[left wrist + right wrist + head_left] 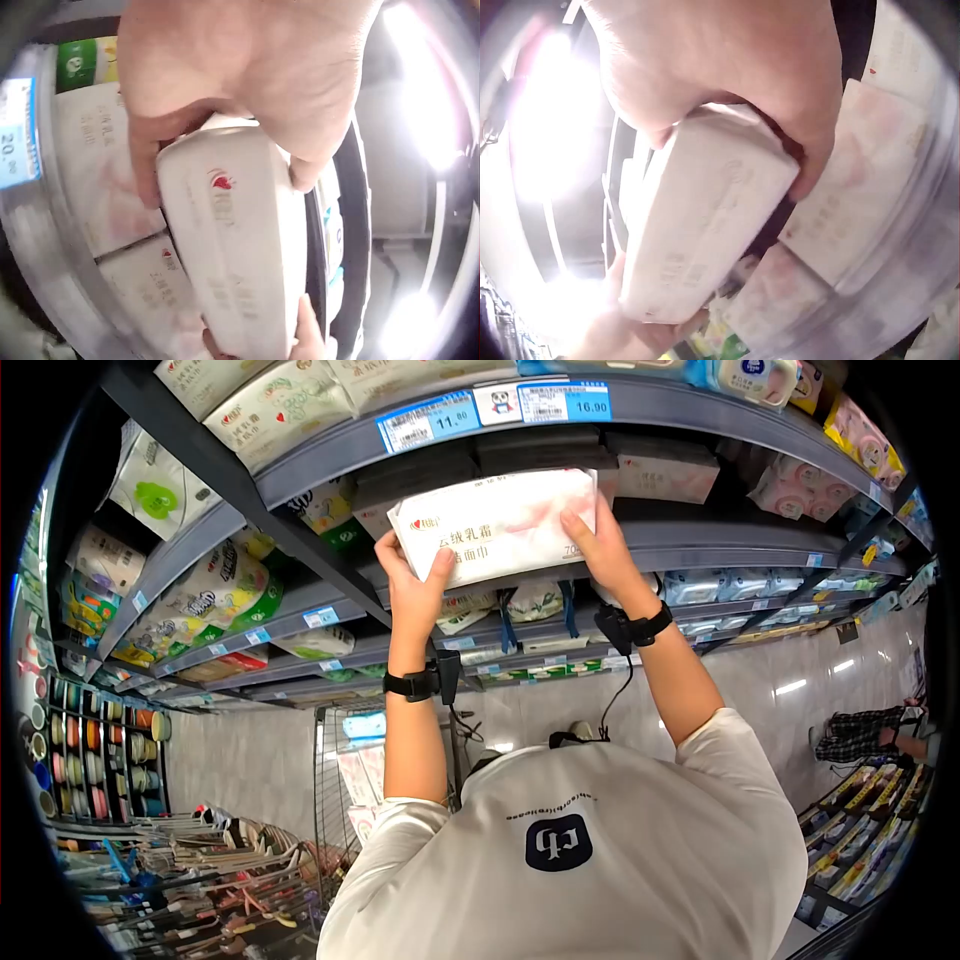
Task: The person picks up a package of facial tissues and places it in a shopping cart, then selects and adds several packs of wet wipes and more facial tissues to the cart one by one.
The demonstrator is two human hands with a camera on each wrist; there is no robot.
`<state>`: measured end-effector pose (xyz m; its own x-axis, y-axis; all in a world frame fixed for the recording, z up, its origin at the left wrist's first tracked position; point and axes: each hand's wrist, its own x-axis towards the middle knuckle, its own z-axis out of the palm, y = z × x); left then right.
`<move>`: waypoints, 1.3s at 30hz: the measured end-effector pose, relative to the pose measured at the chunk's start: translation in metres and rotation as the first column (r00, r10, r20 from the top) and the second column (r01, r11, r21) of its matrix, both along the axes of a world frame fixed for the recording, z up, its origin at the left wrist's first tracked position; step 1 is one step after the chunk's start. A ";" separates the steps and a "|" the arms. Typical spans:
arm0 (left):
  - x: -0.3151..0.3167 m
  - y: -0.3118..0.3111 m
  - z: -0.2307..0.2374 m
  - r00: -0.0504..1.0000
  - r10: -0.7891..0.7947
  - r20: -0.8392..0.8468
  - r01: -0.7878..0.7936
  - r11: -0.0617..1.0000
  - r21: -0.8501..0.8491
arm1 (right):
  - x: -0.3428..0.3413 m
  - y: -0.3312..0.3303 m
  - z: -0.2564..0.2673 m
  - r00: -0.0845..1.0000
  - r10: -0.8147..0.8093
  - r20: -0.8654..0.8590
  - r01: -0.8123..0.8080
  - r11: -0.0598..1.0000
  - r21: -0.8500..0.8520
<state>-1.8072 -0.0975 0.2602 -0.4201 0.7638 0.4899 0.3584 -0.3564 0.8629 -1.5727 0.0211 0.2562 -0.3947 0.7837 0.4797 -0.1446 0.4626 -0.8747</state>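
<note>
A white and pale pink pack of face towels is held up at the front of a shelf, its printed front face turned up to me. My left hand grips its left end, thumb on the front face and fingers round the side. At the other end, my right hand grips it with the thumb over the front corner. The left wrist view shows the left hand spanning one end of the pack. Similar packs lie on the shelf beside it.
Grey shelves carry tissue packs above, behind and below the hands. Blue price labels line the upper edge. A wire shopping cart with white, pink and blue packs stands at lower left. Racks of goods lie beyond the aisle floor.
</note>
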 end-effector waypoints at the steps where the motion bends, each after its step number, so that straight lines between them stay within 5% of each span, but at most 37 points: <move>1: 0.005 -0.004 -0.006 1.000 0.007 0.003 -0.007 1.000 -0.008 | -0.003 -0.006 -0.003 0.999 0.032 -0.020 -0.034 0.997 -0.070; 3: 0.015 -0.014 -0.021 0.985 -0.056 0.163 0.068 0.995 -0.068 | -0.002 -0.016 -0.013 0.995 0.099 -0.026 -0.103 0.975 -0.197; 10: 0.038 -0.055 -0.058 0.978 0.055 0.201 -0.023 0.987 -0.157 | -0.004 -0.026 -0.053 0.980 0.183 -0.082 -0.198 0.950 -0.244; 17: 0.040 -0.130 -0.070 0.942 0.290 0.167 -0.270 0.954 -0.133 | -0.042 -0.061 -0.062 0.894 0.430 -0.127 -0.448 0.860 -0.245; 21: 0.018 -0.196 -0.090 0.894 0.406 0.190 -0.369 0.907 -0.201 | -0.093 -0.097 -0.079 0.830 0.558 0.000 -0.545 0.810 -0.215; 27: -0.029 -0.306 -0.149 0.723 0.654 0.222 -0.569 0.746 -0.346 | -0.191 -0.178 -0.122 0.654 0.735 0.180 -0.684 0.675 -0.277; 29: -0.048 -0.343 -0.174 0.668 0.687 0.286 -0.541 0.712 -0.447 | -0.227 -0.199 -0.152 0.538 0.716 0.446 -0.695 0.676 -0.246; 35: -0.080 -0.421 -0.251 0.452 0.763 0.462 -0.538 0.646 -0.541 | -0.318 -0.268 -0.202 0.220 0.822 0.525 -0.797 0.461 -0.389; 37: -0.086 -0.435 -0.274 0.299 0.772 0.560 -0.388 0.635 -0.668 | -0.347 -0.280 -0.232 0.135 0.814 0.564 -0.792 0.431 -0.432; 39: -0.096 -0.439 -0.286 0.265 0.740 0.619 -0.193 0.669 -0.718 | -0.382 -0.287 -0.284 0.051 0.708 0.705 -0.800 0.451 -0.395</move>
